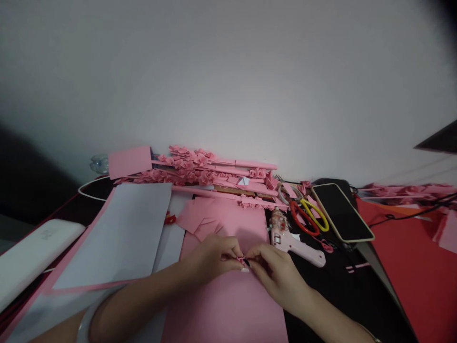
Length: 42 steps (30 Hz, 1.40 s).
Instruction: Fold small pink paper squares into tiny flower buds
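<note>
My left hand (210, 259) and my right hand (276, 276) meet over a large pink paper sheet (228, 305). Both pinch one small rolled pink paper piece (243, 259) between their fingertips. The fingers of both hands are closed round it. Just beyond the hands lie several loose pink paper squares (200, 221). A pink glue gun (293, 240) lies right of my right hand.
A pile of pink paper flowers and strips (200, 171) lines the wall. Red and yellow scissors (309, 216) and a phone (342, 212) lie at the right, red paper (417, 267) beyond. White sheets (121, 233) and a white device (32, 255) lie left.
</note>
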### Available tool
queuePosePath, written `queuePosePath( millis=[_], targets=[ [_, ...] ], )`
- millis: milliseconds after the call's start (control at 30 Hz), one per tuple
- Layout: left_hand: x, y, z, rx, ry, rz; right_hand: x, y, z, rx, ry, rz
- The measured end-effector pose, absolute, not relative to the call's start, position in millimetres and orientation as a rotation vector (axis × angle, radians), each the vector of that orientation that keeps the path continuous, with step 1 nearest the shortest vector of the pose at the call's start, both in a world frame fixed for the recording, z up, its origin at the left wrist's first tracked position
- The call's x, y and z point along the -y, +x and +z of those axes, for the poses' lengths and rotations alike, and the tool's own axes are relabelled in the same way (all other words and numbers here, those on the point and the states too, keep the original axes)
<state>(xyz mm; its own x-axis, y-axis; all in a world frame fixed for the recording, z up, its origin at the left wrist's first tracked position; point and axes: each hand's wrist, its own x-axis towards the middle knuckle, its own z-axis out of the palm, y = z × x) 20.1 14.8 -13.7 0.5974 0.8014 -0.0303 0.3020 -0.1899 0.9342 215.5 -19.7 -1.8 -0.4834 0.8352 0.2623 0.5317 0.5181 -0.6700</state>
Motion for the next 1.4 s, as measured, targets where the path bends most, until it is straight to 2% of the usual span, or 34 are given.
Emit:
queuePosePath(
  millis=[733, 1000, 1100, 1167, 1300, 1400],
  targets=[
    [-14, 21, -10, -0.896, 1.772, 0.606, 21, 215, -4, 2.193, -1.185, 0.708],
    [-15, 23, -16, -0.958, 1.721, 0.624, 19, 217, 4, 2.231, -1.149, 0.607],
    [-16, 24, -15, -0.999, 1.628, 0.666, 8, 235, 14, 2.212, -1.132, 0.423],
    [-16, 24, -13, -1.019, 1.573, 0.696, -8, 260, 21, 2.040, -1.268, 0.131],
    [-17, 24, -11, -1.038, 1.560, 0.754, -44, 321, 29, 1.642, -1.793, -0.434],
    [-16, 24, -11, -1.030, 1.548, 0.749, -56, 350, 26, 1.463, -2.231, -0.493]
  ],
)
